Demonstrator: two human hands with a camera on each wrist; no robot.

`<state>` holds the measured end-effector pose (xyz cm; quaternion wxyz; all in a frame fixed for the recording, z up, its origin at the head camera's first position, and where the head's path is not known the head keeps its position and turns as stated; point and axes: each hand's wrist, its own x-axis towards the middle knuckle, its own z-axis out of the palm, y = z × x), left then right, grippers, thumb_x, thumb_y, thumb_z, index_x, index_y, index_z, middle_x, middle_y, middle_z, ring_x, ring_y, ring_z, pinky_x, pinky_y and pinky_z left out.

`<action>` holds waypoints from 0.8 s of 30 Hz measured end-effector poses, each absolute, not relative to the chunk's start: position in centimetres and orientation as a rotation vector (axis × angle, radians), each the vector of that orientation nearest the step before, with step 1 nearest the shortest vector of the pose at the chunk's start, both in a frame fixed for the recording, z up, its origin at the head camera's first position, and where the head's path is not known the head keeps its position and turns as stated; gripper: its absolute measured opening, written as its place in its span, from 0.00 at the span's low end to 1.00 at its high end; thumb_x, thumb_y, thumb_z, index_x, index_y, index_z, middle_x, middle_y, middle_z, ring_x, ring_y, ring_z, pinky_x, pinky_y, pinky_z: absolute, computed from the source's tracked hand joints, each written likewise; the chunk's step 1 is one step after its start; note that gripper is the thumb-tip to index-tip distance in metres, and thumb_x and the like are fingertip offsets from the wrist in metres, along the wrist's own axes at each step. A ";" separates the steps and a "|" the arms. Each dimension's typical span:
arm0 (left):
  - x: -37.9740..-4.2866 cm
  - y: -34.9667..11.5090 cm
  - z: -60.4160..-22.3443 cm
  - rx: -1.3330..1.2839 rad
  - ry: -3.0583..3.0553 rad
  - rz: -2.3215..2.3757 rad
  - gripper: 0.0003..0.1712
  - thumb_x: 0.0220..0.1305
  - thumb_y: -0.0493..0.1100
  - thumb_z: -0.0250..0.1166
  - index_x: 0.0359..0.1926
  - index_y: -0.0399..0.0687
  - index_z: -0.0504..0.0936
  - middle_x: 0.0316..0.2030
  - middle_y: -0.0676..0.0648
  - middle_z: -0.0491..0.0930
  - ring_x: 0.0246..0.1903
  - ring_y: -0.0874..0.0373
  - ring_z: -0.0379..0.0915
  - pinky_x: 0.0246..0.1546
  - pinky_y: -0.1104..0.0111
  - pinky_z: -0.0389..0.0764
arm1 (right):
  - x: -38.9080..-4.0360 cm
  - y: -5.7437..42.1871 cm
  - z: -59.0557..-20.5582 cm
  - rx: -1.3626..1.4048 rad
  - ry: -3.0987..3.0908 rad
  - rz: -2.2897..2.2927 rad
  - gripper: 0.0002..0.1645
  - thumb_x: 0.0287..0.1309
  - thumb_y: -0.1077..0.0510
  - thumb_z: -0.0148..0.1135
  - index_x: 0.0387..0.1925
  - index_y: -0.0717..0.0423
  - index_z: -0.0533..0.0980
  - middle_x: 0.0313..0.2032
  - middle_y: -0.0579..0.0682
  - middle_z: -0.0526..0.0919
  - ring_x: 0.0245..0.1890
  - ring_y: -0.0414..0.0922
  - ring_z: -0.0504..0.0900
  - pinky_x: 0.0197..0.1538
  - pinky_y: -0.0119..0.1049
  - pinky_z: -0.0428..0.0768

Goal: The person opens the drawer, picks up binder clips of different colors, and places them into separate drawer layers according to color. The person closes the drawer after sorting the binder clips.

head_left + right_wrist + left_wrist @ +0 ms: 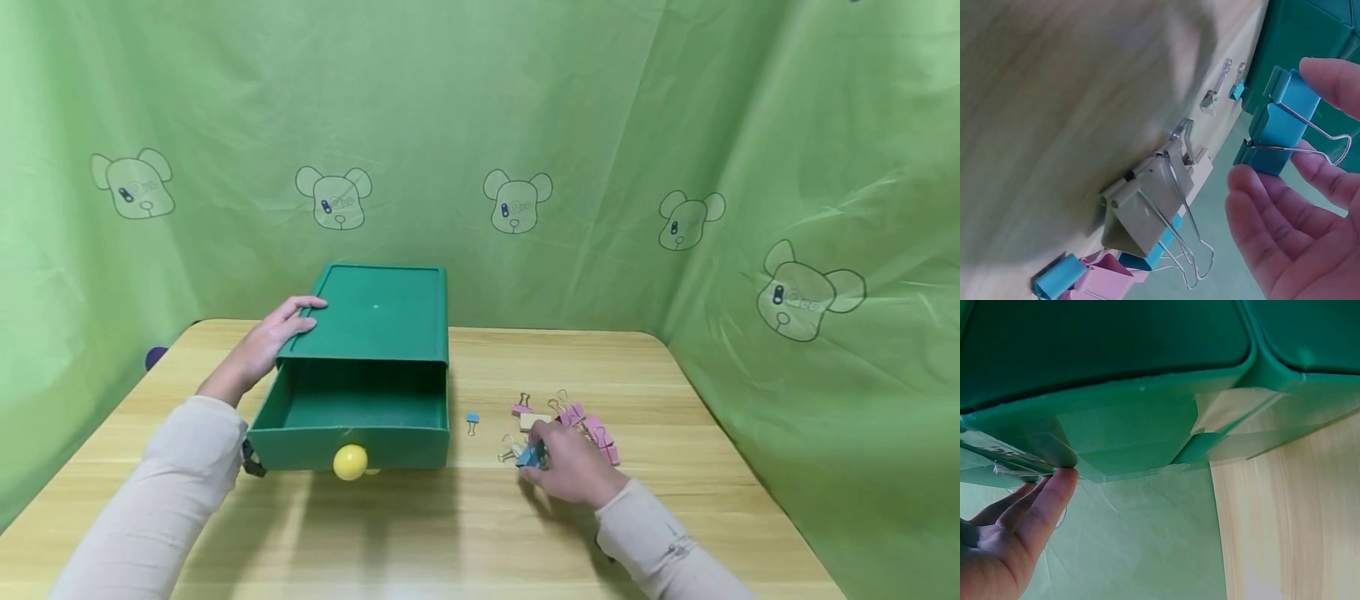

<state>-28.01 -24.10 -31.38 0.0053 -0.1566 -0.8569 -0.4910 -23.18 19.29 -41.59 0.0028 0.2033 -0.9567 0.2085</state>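
Note:
My right hand (572, 467) pinches a blue binder clip (1285, 125) between thumb and fingers, just over the table at the right. The clip's wire handles point back toward the palm in the right wrist view. Around that hand lie more binder clips: pink ones (600, 433), a cream one (534, 421), and a small blue one (472, 417) nearer the box. At the left, a green drawer box (382, 312) stands with its drawer (300, 448) pulled out toward me. My left hand (262, 346) rests against the box's left side and top edge, fingers extended.
A round yellow knob (350, 462) sticks out from the drawer front. The wooden table (525, 550) carries everything, with a green curtain (450, 100) behind and at both sides. A dark purple object (155, 357) shows past the table's left edge.

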 end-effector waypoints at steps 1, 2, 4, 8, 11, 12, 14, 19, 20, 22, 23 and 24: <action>-28.0 -24.1 -31.4 -0.492 -2.681 -1.540 0.26 0.77 0.49 0.43 0.69 0.44 0.60 0.73 0.35 0.47 0.70 0.34 0.40 0.63 0.34 0.45 | -23.2 19.3 -41.5 0.630 -2.993 0.647 0.21 0.45 0.54 0.76 0.39 0.55 0.76 0.29 0.42 0.75 0.28 0.39 0.74 0.33 0.33 0.77; -28.1 -24.1 -31.4 -0.493 -2.680 -1.542 0.26 0.77 0.49 0.43 0.69 0.44 0.60 0.73 0.35 0.47 0.70 0.34 0.40 0.63 0.34 0.45 | -23.2 19.3 -41.4 0.624 -2.989 0.647 0.21 0.45 0.54 0.77 0.39 0.55 0.76 0.29 0.42 0.76 0.29 0.39 0.74 0.34 0.34 0.77; -28.1 -24.2 -31.5 -0.492 -2.680 -1.547 0.26 0.77 0.49 0.42 0.69 0.44 0.60 0.73 0.35 0.47 0.70 0.34 0.41 0.63 0.34 0.45 | -23.3 19.2 -41.4 0.612 -2.980 0.648 0.21 0.45 0.54 0.77 0.39 0.55 0.76 0.30 0.41 0.76 0.29 0.40 0.75 0.35 0.35 0.78; -28.2 -24.2 -31.6 -0.489 -2.680 -1.547 0.26 0.77 0.49 0.42 0.69 0.44 0.60 0.73 0.35 0.46 0.70 0.33 0.40 0.62 0.33 0.45 | -23.3 19.2 -41.2 0.598 -2.972 0.660 0.21 0.45 0.54 0.77 0.39 0.55 0.76 0.30 0.41 0.77 0.29 0.40 0.76 0.35 0.34 0.77; -28.2 -24.3 -31.6 -0.487 -2.678 -1.546 0.26 0.77 0.49 0.42 0.69 0.44 0.60 0.73 0.35 0.46 0.70 0.33 0.40 0.62 0.33 0.45 | -23.3 19.1 -40.9 0.582 -2.962 0.670 0.21 0.45 0.54 0.77 0.39 0.55 0.76 0.31 0.42 0.77 0.29 0.40 0.75 0.34 0.34 0.77; -28.2 -24.3 -31.6 -0.486 -2.678 -1.547 0.26 0.77 0.49 0.42 0.69 0.44 0.60 0.73 0.35 0.46 0.70 0.33 0.40 0.62 0.33 0.45 | -23.4 19.1 -40.9 0.584 -2.954 0.675 0.21 0.45 0.54 0.77 0.39 0.55 0.76 0.32 0.42 0.78 0.29 0.41 0.76 0.34 0.35 0.77; -28.2 -24.3 -31.7 -0.484 -2.676 -1.549 0.26 0.77 0.49 0.42 0.69 0.44 0.60 0.73 0.35 0.46 0.70 0.33 0.40 0.62 0.33 0.45 | -23.5 19.0 -40.7 0.598 -2.934 0.678 0.21 0.45 0.54 0.77 0.38 0.55 0.76 0.32 0.43 0.78 0.30 0.42 0.77 0.36 0.36 0.77; -28.2 -24.4 -31.7 -0.478 -2.682 -1.547 0.26 0.77 0.49 0.42 0.69 0.44 0.60 0.73 0.36 0.46 0.70 0.34 0.39 0.62 0.33 0.44 | -23.6 18.9 -40.5 0.660 -2.883 0.644 0.20 0.45 0.53 0.77 0.37 0.54 0.76 0.32 0.43 0.78 0.35 0.46 0.79 0.40 0.39 0.79; -28.2 -24.4 -31.7 -0.478 -2.682 -1.546 0.26 0.77 0.50 0.42 0.69 0.45 0.60 0.73 0.36 0.46 0.70 0.34 0.39 0.62 0.33 0.44 | -23.5 18.9 -40.4 0.667 -2.876 0.640 0.20 0.45 0.53 0.77 0.37 0.54 0.76 0.32 0.43 0.78 0.35 0.46 0.79 0.41 0.39 0.79; -28.3 -24.4 -31.7 -0.477 -2.681 -1.547 0.26 0.77 0.50 0.42 0.69 0.45 0.60 0.73 0.36 0.46 0.70 0.34 0.39 0.62 0.33 0.44 | -23.5 18.8 -40.2 0.682 -2.859 0.637 0.21 0.45 0.53 0.77 0.37 0.55 0.76 0.32 0.43 0.78 0.35 0.46 0.80 0.41 0.39 0.79; -28.3 -24.4 -31.7 -0.478 -2.681 -1.548 0.26 0.77 0.50 0.42 0.69 0.45 0.60 0.73 0.36 0.46 0.70 0.34 0.39 0.62 0.33 0.44 | -23.5 18.7 -40.2 0.690 -2.851 0.637 0.21 0.45 0.53 0.77 0.37 0.55 0.76 0.32 0.43 0.78 0.35 0.46 0.80 0.41 0.39 0.80; -28.3 -24.3 -31.7 -0.479 -2.678 -1.554 0.26 0.77 0.49 0.42 0.69 0.44 0.60 0.73 0.36 0.46 0.70 0.34 0.40 0.62 0.33 0.44 | -23.5 18.7 -40.0 0.695 -2.844 0.640 0.21 0.45 0.53 0.77 0.38 0.55 0.76 0.32 0.43 0.78 0.36 0.46 0.80 0.42 0.40 0.80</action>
